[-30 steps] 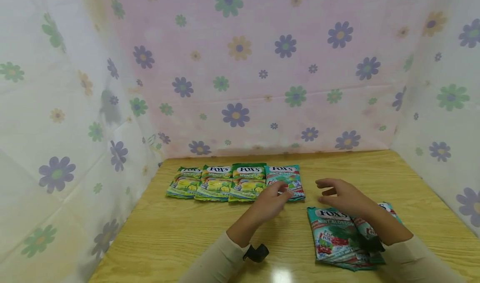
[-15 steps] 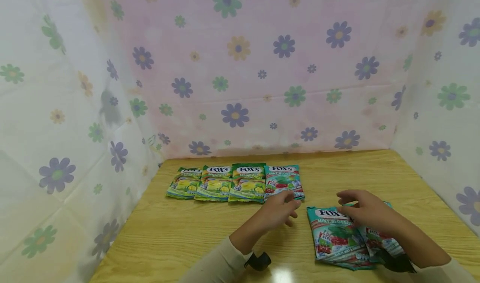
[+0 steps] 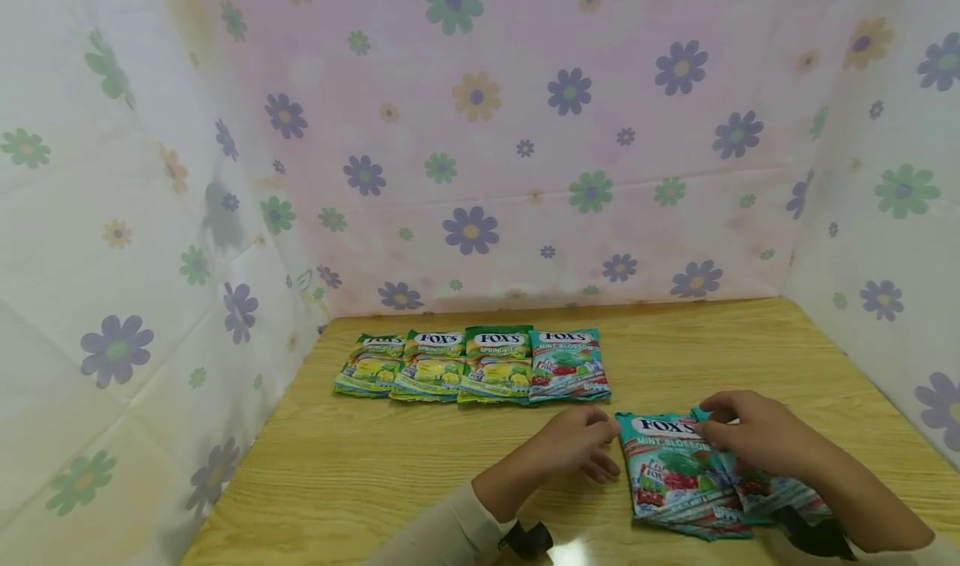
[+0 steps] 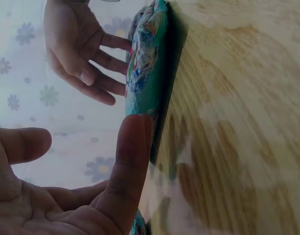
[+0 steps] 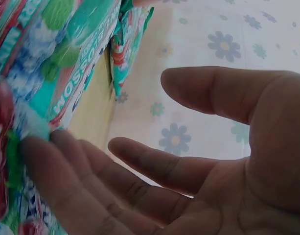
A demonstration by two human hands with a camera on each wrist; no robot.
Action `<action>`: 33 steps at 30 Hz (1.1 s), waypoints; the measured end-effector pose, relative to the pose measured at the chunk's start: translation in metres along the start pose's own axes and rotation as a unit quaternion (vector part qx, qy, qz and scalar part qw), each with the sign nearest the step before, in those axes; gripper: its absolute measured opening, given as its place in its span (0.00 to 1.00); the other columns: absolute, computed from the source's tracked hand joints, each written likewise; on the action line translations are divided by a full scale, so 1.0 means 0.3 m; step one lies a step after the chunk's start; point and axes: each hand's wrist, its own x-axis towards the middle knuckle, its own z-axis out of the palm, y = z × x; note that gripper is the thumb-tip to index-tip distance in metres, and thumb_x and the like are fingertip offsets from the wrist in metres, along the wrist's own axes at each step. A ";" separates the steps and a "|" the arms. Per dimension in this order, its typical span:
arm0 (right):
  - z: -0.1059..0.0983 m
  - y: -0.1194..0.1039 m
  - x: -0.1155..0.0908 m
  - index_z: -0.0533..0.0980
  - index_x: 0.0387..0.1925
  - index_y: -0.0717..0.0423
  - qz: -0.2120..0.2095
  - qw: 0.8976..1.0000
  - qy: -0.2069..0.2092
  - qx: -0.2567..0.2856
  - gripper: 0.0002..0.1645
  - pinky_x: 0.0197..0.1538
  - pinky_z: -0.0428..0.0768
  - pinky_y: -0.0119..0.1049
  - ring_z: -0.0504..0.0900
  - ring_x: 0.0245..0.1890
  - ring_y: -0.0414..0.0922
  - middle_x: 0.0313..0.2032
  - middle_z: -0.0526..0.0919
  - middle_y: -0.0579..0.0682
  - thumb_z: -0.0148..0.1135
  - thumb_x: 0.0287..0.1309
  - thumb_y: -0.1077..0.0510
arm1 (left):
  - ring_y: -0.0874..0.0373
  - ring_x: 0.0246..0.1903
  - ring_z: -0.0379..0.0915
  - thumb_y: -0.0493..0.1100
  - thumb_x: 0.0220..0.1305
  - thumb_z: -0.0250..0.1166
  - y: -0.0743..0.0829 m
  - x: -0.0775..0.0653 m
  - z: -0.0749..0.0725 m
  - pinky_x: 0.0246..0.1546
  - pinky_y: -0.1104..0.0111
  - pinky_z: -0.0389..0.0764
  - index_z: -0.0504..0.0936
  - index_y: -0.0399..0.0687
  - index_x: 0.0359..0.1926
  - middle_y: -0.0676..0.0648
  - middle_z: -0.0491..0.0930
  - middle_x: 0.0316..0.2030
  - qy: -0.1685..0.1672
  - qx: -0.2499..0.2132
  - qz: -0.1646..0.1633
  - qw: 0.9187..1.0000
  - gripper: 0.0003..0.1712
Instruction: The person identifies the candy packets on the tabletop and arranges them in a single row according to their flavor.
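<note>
Teal Mint Blossom candy packs lie overlapping in a pile at the front right of the table. At the pile's left edge is my left hand, its fingers loosely bent with nothing in them; one fingertip is right by the teal pack in the left wrist view. My right hand lies over the pile's right part and hides some of it. In the right wrist view its fingertips touch the printed front of a pack, with the thumb held apart.
Farther back, a row holds green Spring Tea candy packs, slightly overlapping, and a teal Mint Blossom pack at its right end. Floral cloth walls enclose the wooden table at the back and sides.
My left hand has moved from the teal pack in the back row, forward and right to the pile. My right hand has moved right and nearer, over the pile's right part.
</note>
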 end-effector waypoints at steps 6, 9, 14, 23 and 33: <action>-0.004 0.016 0.002 0.72 0.64 0.75 -0.009 0.998 0.008 -0.063 0.37 0.48 0.85 0.55 0.84 0.53 0.61 0.55 0.83 0.65 0.61 0.73 0.44 | 0.46 0.35 0.89 0.56 0.79 0.57 -0.011 0.000 0.009 0.38 0.56 0.89 0.75 0.43 0.65 0.41 0.88 0.44 -0.011 -0.011 -0.012 1.000 0.27; 0.006 0.020 0.001 0.73 0.63 0.74 -0.009 0.997 0.012 -0.073 0.38 0.48 0.84 0.55 0.83 0.53 0.61 0.54 0.84 0.62 0.61 0.73 0.43 | 0.45 0.35 0.89 0.57 0.78 0.57 -0.016 -0.004 0.008 0.38 0.56 0.89 0.76 0.43 0.64 0.40 0.89 0.41 -0.020 -0.017 -0.014 1.000 0.26; 0.024 0.015 -0.001 0.68 0.66 0.77 -0.001 0.999 -0.010 -0.037 0.39 0.46 0.85 0.52 0.85 0.49 0.54 0.48 0.87 0.52 0.61 0.73 0.46 | 0.42 0.38 0.89 0.56 0.79 0.56 -0.018 -0.005 0.005 0.39 0.57 0.89 0.77 0.41 0.63 0.44 0.85 0.47 -0.034 -0.024 -0.018 0.999 0.26; 0.039 0.021 0.001 0.66 0.67 0.78 0.021 0.999 -0.013 -0.025 0.42 0.41 0.83 0.46 0.85 0.41 0.46 0.48 0.88 0.51 0.62 0.73 0.44 | 0.44 0.41 0.89 0.55 0.79 0.56 -0.025 0.005 0.012 0.36 0.61 0.90 0.78 0.41 0.59 0.45 0.83 0.48 -0.059 -0.047 -0.040 0.996 0.24; 0.033 0.034 -0.008 0.63 0.68 0.80 0.038 0.999 -0.012 0.003 0.45 0.34 0.82 0.42 0.85 0.41 0.46 0.50 0.87 0.57 0.62 0.72 0.45 | 0.43 0.41 0.89 0.55 0.79 0.57 -0.024 0.001 0.019 0.35 0.61 0.90 0.77 0.42 0.64 0.46 0.83 0.48 -0.054 -0.044 -0.036 0.997 0.25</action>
